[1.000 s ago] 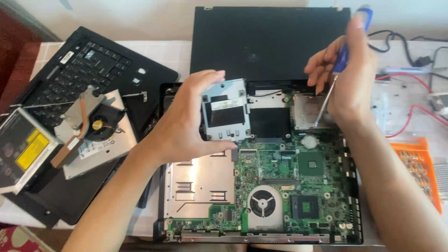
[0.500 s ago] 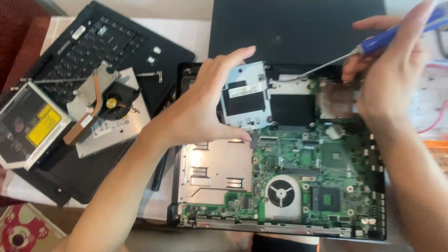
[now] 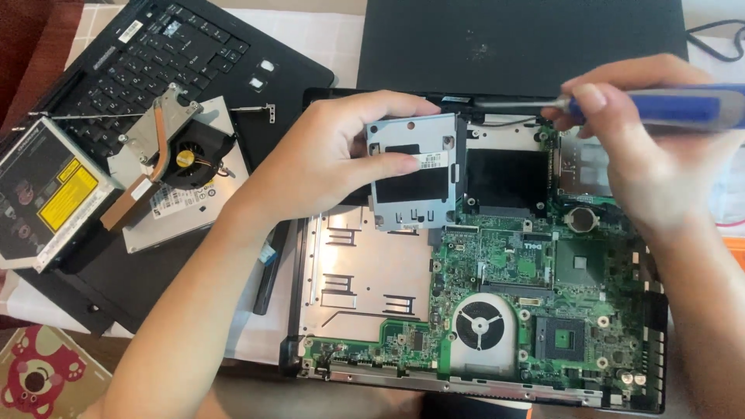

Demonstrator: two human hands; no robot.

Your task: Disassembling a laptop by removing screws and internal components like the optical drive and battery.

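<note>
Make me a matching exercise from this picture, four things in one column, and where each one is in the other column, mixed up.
Things:
1. metal drive caddy
2. screwdriver
3. cooling fan with copper pipe
4. optical drive

Places:
A. far left edge of the table
B. in the right hand
C. in the left hand
D. lying on the removed keyboard panel

Pairs: 1-C, 2-B, 3-D, 4-A
</note>
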